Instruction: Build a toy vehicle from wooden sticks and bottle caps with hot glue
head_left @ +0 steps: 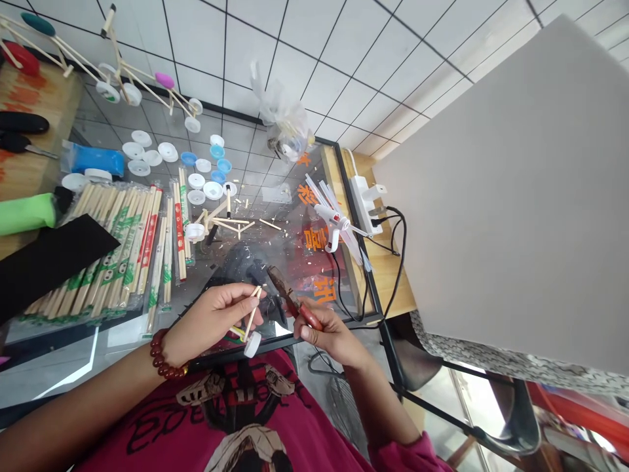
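Pale wooden sticks (252, 316), joined with a white bottle cap (252, 345) at their lower end, are pinched between the thumb and fingers of the left hand (223, 311), just above the near edge of the glass tabletop (289, 246). The right hand (324, 328) is closed around the red handles of a rusty cutting tool (293, 305), whose head points away from the body, near the left fingertips but apart from them; whether its jaws are parted, one cannot tell. The main danger, it seems, would come from this nearness: if the tool swings toward the left hand, it could nip a finger. Too strong a pinch might also bend the thin sticks, or loosen the cap if its joint is weak. Beside the right hand runs the cord (339, 298) of the glue gun (334, 226); a sleeve or wrist catching it could drag the gun across the smooth glass. Such a pull might also disturb the stick frame (226, 223), if the gun slid so far.
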Tool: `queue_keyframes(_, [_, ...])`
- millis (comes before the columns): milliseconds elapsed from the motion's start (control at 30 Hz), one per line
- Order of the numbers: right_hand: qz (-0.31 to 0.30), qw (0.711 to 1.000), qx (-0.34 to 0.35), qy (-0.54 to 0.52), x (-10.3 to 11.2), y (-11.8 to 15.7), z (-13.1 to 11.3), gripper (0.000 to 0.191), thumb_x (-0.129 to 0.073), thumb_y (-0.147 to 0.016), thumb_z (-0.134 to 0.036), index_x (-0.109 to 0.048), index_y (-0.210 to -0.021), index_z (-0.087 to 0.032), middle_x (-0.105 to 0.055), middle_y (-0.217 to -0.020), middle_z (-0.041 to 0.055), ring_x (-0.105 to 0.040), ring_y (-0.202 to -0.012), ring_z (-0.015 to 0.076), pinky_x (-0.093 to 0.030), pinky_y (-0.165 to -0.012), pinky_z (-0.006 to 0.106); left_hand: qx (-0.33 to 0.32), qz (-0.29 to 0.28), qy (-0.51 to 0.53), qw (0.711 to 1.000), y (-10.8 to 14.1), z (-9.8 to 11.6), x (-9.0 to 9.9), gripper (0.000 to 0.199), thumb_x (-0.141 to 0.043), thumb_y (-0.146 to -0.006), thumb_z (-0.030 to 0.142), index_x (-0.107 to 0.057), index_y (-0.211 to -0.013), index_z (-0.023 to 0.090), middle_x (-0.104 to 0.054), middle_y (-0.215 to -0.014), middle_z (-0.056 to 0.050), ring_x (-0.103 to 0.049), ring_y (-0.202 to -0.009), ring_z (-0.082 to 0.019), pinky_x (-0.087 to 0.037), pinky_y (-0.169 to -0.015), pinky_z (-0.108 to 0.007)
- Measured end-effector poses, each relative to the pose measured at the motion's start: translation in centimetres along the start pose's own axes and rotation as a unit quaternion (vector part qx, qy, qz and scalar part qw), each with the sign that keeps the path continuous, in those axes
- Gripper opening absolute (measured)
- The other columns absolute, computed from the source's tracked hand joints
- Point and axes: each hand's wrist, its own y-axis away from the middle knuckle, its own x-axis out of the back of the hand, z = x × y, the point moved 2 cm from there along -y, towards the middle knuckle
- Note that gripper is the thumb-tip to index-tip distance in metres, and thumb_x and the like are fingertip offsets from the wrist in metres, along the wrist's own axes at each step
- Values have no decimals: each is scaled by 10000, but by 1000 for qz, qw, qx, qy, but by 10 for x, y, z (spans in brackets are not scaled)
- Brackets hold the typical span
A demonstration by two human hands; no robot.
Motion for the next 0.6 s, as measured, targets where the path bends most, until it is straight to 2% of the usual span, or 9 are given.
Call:
queue_keyframes(133, [-27, 999, -16, -27, 0, 1, 3, 414, -750, -886, -596, -779, -844, -185, -649, -1184, 98, -608, -1194, 273, -445, -1062, 417, 5, -29, -1, 1000, 0, 2, 0, 466, -699, -867, 625, -699, -830, 161, -733, -745, -43, -632, -615, -133, -527, -586, -241])
queue_keyframes(233, [-50, 997, -12, -53, -2, 0, 4, 418, -749, -888, -598, -795, -867, -184, -651, -1173, 93, -599, -1203, 278, -413, -1084, 415, 20, -49, -7, 999, -1, 5, 0, 461, -695, -869, 624, -692, -854, 163, -740, -756, -44, -679, -653, -155, -544, -613, -254])
queue_keyframes(333, [-69, 995, -13, -75, -5, -2, 5, 423, -743, -890, -607, -807, -890, -189, -648, -1171, 86, -604, -1197, 280, -399, -1087, 411, 31, -64, -29, 997, -2, 8, 0, 466, -671, -885, 616, -681, -788, 160, -747, -753, -53, -678, -649, -151, -547, -630, -257])
queue_keyframes(600, [-79, 995, -13, -53, -9, -4, 3, 462, -735, -878, -643, -818, -924, -191, -613, -1193, 87, -571, -1191, 279, -387, -1084, 414, 52, -64, -70, 994, -5, 8, 1, 458, -669, -860, 615, -700, -796, 163, -793, -801, -77, -680, -663, -161, -541, -633, -263])
